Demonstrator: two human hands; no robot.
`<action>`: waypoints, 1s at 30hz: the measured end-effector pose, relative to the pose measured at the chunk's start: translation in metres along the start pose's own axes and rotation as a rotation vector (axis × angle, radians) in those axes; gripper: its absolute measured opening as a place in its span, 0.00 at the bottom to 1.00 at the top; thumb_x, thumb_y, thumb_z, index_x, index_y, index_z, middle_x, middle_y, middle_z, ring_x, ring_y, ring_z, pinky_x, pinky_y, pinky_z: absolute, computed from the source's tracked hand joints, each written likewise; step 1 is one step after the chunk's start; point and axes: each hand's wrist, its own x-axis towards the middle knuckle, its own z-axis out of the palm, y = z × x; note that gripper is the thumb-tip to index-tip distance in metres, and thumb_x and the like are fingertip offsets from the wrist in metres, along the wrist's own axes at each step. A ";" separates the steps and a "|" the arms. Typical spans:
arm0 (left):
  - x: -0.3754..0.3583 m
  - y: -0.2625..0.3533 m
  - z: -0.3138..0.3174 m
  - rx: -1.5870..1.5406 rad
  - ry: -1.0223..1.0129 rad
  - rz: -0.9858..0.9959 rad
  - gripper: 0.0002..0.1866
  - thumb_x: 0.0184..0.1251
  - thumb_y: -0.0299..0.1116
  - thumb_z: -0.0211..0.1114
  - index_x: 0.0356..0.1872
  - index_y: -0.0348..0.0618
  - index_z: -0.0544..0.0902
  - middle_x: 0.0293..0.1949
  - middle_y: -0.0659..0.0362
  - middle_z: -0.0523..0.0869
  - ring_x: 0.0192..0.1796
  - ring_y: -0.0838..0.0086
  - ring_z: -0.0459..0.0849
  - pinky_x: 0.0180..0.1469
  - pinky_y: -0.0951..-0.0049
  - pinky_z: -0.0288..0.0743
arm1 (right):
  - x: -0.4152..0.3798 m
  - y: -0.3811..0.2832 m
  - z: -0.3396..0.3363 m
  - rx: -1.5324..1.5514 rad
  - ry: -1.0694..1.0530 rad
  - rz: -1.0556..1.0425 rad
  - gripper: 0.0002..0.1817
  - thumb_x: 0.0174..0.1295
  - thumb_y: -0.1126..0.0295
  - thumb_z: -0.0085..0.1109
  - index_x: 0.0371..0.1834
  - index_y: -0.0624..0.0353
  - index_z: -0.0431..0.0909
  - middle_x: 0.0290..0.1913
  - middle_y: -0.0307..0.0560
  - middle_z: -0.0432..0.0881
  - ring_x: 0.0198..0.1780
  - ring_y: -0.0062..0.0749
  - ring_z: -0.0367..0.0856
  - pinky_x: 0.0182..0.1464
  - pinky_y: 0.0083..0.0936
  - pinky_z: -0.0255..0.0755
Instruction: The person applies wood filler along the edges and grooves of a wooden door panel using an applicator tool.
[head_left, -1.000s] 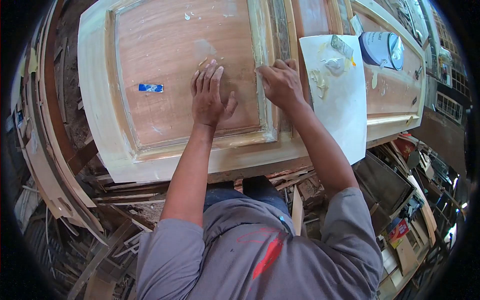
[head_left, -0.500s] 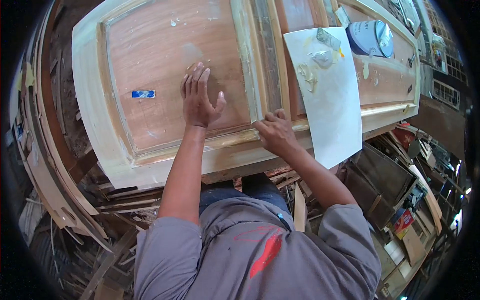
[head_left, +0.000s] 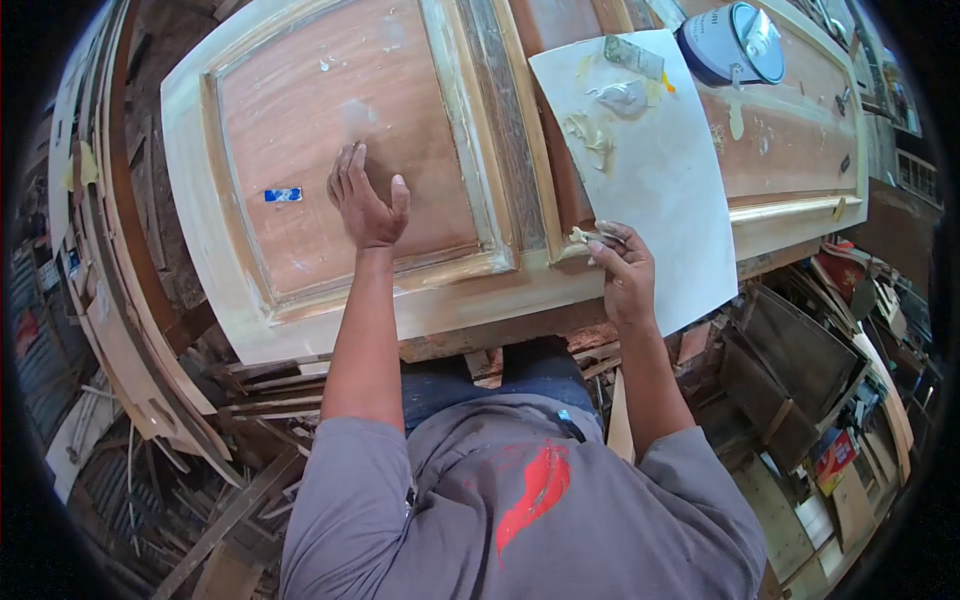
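My left hand [head_left: 368, 200] rests on the left panel of a wooden panel door [head_left: 300, 110], fingers stretched out and thumb apart. To its left on the panel lies a small blue-and-white piece [head_left: 283, 195]. Near the door's front rail, my right hand [head_left: 627, 265] pinches a small putty-smeared scraper, largely hidden by the fingers. Cream putty [head_left: 580, 236] clings to its tip. Beside that hand lies a white sheet [head_left: 665, 215] carrying cream putty, a grey-white dab [head_left: 622, 97] and a flat smeared scraper [head_left: 633, 58].
An opened paint can [head_left: 722, 48] stands on the door behind the sheet. Scrap boards and wood pieces [head_left: 800, 350] lie to the right below the door. Long curved-looking boards [head_left: 120, 330] line the left side.
My right hand has moved right, from the moulding to beside the white sheet, and turned so the putty on the tool shows. My left hand stays on the panel as the view shifts.
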 end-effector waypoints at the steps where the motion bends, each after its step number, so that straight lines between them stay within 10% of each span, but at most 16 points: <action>1: 0.001 0.000 0.001 0.007 0.003 -0.004 0.39 0.73 0.52 0.65 0.78 0.38 0.74 0.80 0.41 0.76 0.83 0.44 0.71 0.86 0.40 0.57 | 0.000 0.002 -0.003 0.024 -0.027 0.013 0.18 0.69 0.79 0.76 0.61 0.67 0.88 0.52 0.48 0.95 0.50 0.26 0.92 0.53 0.24 0.84; 30: -0.003 -0.003 0.004 0.002 0.017 -0.005 0.38 0.76 0.54 0.61 0.77 0.36 0.74 0.80 0.40 0.76 0.84 0.45 0.71 0.85 0.41 0.57 | -0.052 0.042 0.042 -0.448 -0.079 -0.040 0.09 0.72 0.74 0.75 0.52 0.63 0.93 0.42 0.38 0.94 0.42 0.17 0.87 0.48 0.21 0.81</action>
